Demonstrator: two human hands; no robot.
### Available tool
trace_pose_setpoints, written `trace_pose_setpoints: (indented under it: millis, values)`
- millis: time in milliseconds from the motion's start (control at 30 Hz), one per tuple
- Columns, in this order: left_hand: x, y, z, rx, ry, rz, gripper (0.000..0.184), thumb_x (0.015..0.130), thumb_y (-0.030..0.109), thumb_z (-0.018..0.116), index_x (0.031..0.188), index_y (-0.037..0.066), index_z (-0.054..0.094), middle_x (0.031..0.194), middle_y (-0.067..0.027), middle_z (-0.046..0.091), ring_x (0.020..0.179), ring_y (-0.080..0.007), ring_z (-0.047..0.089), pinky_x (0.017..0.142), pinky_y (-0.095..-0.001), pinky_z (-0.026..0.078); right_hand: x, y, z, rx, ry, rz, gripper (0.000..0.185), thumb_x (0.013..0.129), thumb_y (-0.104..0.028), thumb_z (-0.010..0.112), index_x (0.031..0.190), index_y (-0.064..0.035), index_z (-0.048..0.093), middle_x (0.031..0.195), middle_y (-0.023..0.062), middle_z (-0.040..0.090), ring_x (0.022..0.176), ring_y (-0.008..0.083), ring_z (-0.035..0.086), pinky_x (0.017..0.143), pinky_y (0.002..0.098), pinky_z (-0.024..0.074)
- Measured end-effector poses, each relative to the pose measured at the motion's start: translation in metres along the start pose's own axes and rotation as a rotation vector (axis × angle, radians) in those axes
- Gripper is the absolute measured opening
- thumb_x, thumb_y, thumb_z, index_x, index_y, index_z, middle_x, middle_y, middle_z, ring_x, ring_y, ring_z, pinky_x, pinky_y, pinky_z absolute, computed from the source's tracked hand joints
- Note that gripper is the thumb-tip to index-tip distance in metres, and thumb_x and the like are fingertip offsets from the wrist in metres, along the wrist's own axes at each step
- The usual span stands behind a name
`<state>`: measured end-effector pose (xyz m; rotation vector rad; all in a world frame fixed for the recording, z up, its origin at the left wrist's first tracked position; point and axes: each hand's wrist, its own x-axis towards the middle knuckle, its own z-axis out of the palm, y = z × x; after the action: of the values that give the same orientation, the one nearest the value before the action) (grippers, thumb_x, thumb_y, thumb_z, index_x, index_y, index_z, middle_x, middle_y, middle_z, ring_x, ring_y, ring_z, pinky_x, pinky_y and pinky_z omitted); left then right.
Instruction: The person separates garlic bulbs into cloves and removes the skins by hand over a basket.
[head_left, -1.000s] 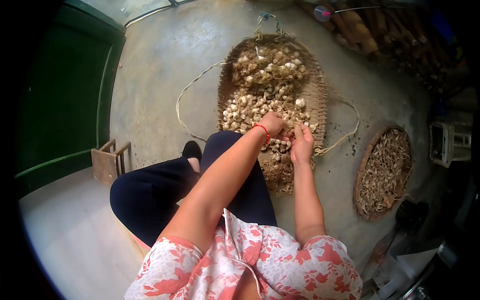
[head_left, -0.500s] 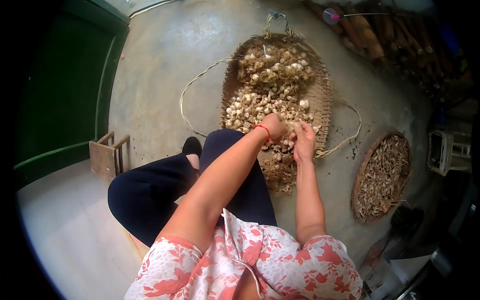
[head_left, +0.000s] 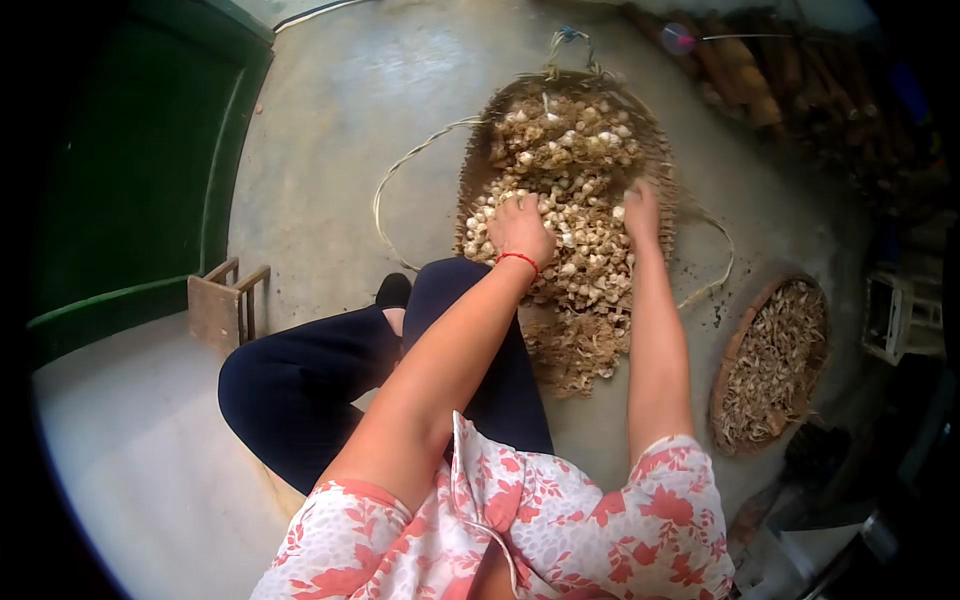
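Garlic bulbs (head_left: 585,225): pale, rounded, papery, heaped in the middle of the woven basket
Woven basket (head_left: 658,150): long, round-ended, coarsely plaited
Rope (head_left: 378,200): twisted, looping out from the basket's left side
Round tray (head_left: 733,350): shallow, filled with dry, curled scraps
Left hand (head_left: 522,228): palm down, fingers slightly bent over the bulbs; cannot tell whether it grips any
Right hand (head_left: 643,212): fingers curled beside a pale bulb near the basket's right edge; grip cannot be told
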<state>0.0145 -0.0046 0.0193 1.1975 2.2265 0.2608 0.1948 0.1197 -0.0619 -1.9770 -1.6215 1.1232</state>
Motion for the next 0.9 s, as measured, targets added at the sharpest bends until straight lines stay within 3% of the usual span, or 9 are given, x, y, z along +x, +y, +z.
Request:
trace_pose_setpoints:
  millis: [100, 133, 167, 233, 333, 400, 500, 567, 900]
  values:
    - [0.0, -0.003, -0.003, -0.14, 0.025, 0.03, 0.049, 0.078, 0.019, 0.063, 0.123, 0.006, 0.05, 0.124, -0.0165, 0.047, 0.119, -0.0317, 0.042, 0.098, -0.0418, 0.038, 0.021, -0.031, 0.025, 0.191, -0.069, 0.267, 0.056, 0.095, -0.015, 0.05, 0.144, -0.0105, 0.024, 0.145, 0.013, 0.028, 0.113, 0.0276, 0.052, 0.094, 0.0448, 0.0461]
    - [0.001, -0.006, -0.002, -0.215, 0.02, 0.028, 0.047, 0.079, 0.019, 0.062, 0.122, 0.006, 0.05, 0.124, -0.0171, 0.048, 0.118, -0.0316, 0.044, 0.098, -0.0414, 0.039, 0.033, -0.027, 0.033, 0.087, -0.014, 0.302, 0.054, 0.092, -0.014, 0.054, 0.14, -0.0069, 0.031, 0.141, 0.0154, 0.035, 0.114, 0.026, 0.052, 0.089, 0.0418, 0.0478]
    - [0.002, -0.011, -0.001, -0.295, 0.015, 0.026, 0.045, 0.08, 0.019, 0.061, 0.122, 0.005, 0.051, 0.124, -0.0177, 0.049, 0.117, -0.0314, 0.046, 0.097, -0.041, 0.039, 0.044, -0.019, 0.036, -0.12, 0.006, 0.192, 0.048, 0.091, -0.015, 0.057, 0.134, -0.0035, 0.041, 0.121, 0.0143, 0.054, 0.097, 0.0216, 0.058, 0.076, 0.037, 0.0505]
    - [0.011, -0.022, -0.001, -0.377, -0.05, -0.023, 0.043, 0.081, 0.019, 0.06, 0.12, 0.004, 0.053, 0.122, -0.0183, 0.051, 0.112, -0.031, 0.05, 0.094, -0.04, 0.042, 0.039, -0.021, 0.022, 0.018, -0.24, 0.295, 0.041, 0.091, -0.016, 0.058, 0.127, -0.0009, 0.049, 0.091, 0.0102, 0.061, 0.075, 0.0167, 0.058, 0.064, 0.0317, 0.0491]
    - [0.03, -0.032, 0.022, -0.644, -0.209, -0.082, 0.04, 0.082, 0.019, 0.06, 0.117, 0.002, 0.055, 0.12, -0.0196, 0.053, 0.102, -0.0308, 0.058, 0.089, -0.0383, 0.046, 0.014, -0.01, -0.002, 0.203, -0.318, 0.226, 0.035, 0.092, -0.014, 0.055, 0.124, -0.001, 0.052, 0.077, 0.0057, 0.058, 0.063, 0.0135, 0.052, 0.057, 0.0276, 0.047]
    - [0.03, -0.026, 0.021, -0.767, -0.343, -0.085, 0.04, 0.085, 0.016, 0.058, 0.122, 0.002, 0.052, 0.12, -0.0186, 0.054, 0.092, -0.0276, 0.063, 0.077, -0.0362, 0.052, -0.003, 0.008, -0.012, 0.458, -0.25, 0.177, 0.02, 0.092, -0.014, 0.054, 0.108, -0.0032, 0.061, 0.085, 0.005, 0.062, 0.065, 0.011, 0.055, 0.058, 0.0287, 0.0488]
    - [0.01, 0.003, -0.006, -1.098, -0.521, -0.074, 0.04, 0.089, 0.011, 0.056, 0.126, -0.001, 0.047, 0.112, -0.0149, 0.055, 0.076, -0.016, 0.062, 0.063, -0.0283, 0.053, -0.039, 0.038, -0.024, 0.973, -0.367, 0.076, 0.024, 0.094, -0.01, 0.048, 0.116, -0.0032, 0.057, 0.088, 0.0048, 0.063, 0.067, 0.0098, 0.057, 0.06, 0.0264, 0.0514]
    - [0.008, 0.01, -0.002, -1.154, -0.622, -0.025, 0.049, 0.089, 0.012, 0.057, 0.134, 0.002, 0.039, 0.116, -0.0149, 0.052, 0.078, -0.0157, 0.061, 0.065, -0.0285, 0.054, -0.073, 0.02, -0.03, 1.146, -0.359, 0.052, 0.029, 0.096, -0.007, 0.042, 0.122, -0.0034, 0.053, 0.092, 0.0052, 0.063, 0.069, 0.0101, 0.058, 0.062, 0.0251, 0.0531]
    - [0.004, 0.032, 0.012, -1.398, -0.748, 0.01, 0.037, 0.09, 0.007, 0.054, 0.125, 0.001, 0.045, 0.101, -0.0117, 0.056, 0.081, -0.0176, 0.059, 0.074, -0.0312, 0.053, -0.117, -0.018, -0.027, 1.053, -0.176, -0.171, 0.031, 0.09, -0.006, 0.053, 0.12, -0.0032, 0.046, 0.102, 0.0073, 0.059, 0.083, 0.013, 0.06, 0.071, 0.0257, 0.0516]
